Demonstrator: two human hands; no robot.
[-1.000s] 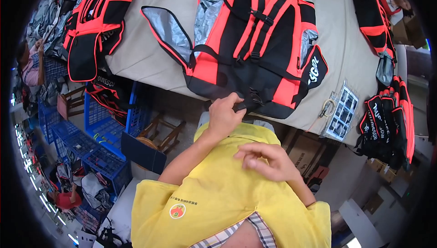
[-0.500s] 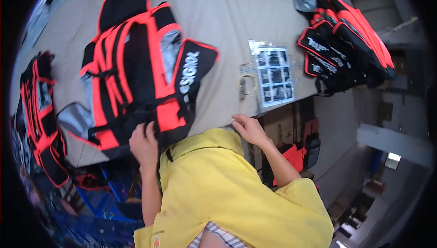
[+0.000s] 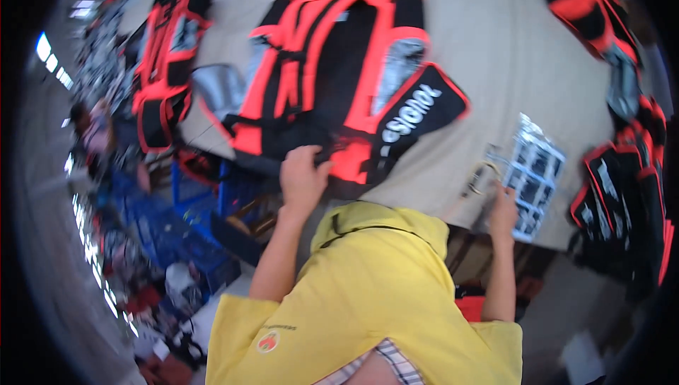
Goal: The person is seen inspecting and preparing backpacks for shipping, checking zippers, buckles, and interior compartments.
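A black, coral-red and grey backpack (image 3: 339, 74) lies flat on the cloth-covered table, a flap with white lettering spread to its right. At its lower edge is my left hand (image 3: 303, 180), fingers curled against the black fabric. My right hand (image 3: 503, 208) reaches over the table's front edge to a yellowish ring-shaped item (image 3: 482, 177), fingertips close to it or touching it. Motion smears those fingers, so their grip is unclear. Just beyond that hand lies a clear plastic sheet (image 3: 535, 180) with a grid of dark rectangles, partly behind the fingers.
Another backpack (image 3: 170, 60) in the same colours lies at the far left of the table (image 3: 488, 38). More black-and-red pieces (image 3: 615, 201) hang over the right edge. Blue crates or frames (image 3: 166, 215) stand below on the left. A person (image 3: 99, 130) is further off there.
My view has swung to the right, shifting the table leftward relative to me. My right hand has moved from the table edge toward the ring-shaped item; my left stays by the backpack's lower edge.
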